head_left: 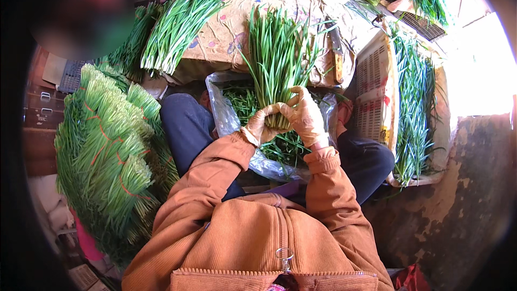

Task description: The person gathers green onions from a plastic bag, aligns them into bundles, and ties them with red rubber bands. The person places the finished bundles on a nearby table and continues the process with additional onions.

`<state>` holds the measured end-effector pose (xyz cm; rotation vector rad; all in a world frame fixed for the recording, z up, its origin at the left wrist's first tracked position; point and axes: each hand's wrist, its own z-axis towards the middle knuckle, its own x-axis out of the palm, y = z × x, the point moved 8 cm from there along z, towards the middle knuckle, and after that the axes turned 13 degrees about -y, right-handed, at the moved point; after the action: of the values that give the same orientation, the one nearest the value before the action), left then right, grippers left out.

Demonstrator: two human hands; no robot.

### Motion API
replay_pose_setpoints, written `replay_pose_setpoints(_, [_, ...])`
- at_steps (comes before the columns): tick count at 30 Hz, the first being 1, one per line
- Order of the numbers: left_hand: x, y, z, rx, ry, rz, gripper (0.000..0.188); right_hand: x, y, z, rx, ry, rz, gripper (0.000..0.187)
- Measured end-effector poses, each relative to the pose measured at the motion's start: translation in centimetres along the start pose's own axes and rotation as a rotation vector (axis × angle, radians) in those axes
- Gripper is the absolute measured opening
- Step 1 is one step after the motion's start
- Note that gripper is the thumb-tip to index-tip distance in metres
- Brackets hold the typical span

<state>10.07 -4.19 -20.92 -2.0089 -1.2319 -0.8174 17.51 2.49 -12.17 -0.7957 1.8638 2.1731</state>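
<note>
A thick bunch of green garlic chives [277, 56] stands in front of me, its leaf tips pointing away and its cut stem ends toward me. My left hand [260, 125], in a thin pale glove, wraps round the stem ends from the left. Gloved likewise, my right hand [305, 117] closes on the same stems from the right, fingertips meeting those of the left. Beneath both hands, loose green leaves [283, 148] lie in a clear plastic bag [219, 109]. Some fingers are hidden behind the stems.
A knife [336, 56] with a wooden handle lies on the cloth-covered surface [221, 37], right of another chive bunch [183, 24]. Bundles tied with red bands [102, 140] pile up at my left. A crate [371, 97] with chives [412, 102] stands at right. Another person [86, 11] is at upper left.
</note>
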Motion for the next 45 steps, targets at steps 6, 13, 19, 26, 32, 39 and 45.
replay_pose_setpoints(6, [0.3,0.2,0.3,0.013,0.042,-0.087,0.048,-0.4,-4.3,0.1,0.171,-0.074,0.193,0.049])
replay_pose_setpoints(13, [0.1,0.2,0.4,0.025,0.006,-0.016,0.042,-3.1,-1.1,-0.7,0.101,-0.116,0.189,0.042])
replay_pose_setpoints(19, [-1.2,0.7,1.5,-0.003,-0.016,-0.064,0.033,-1.4,0.9,-1.4,-0.107,-0.002,0.053,0.031])
replay_pose_setpoints(26, [-0.5,0.4,0.9,0.008,-0.021,-0.059,0.038,-1.1,1.1,-2.7,-0.156,0.026,0.019,0.033])
replay_pose_setpoints(32, [0.2,0.2,0.0,0.039,-0.078,-0.086,0.043,-0.6,-3.7,-2.5,0.284,0.01,0.536,0.013])
replay_pose_setpoints(39, [-0.4,0.2,0.5,0.002,-0.027,-0.053,0.036,-1.8,0.4,-2.6,0.009,0.07,0.256,0.028])
replay_pose_setpoints(45, [0.1,0.3,0.1,0.027,-0.061,-0.018,0.042,-1.6,0.0,-1.4,-0.105,-0.072,0.158,0.019])
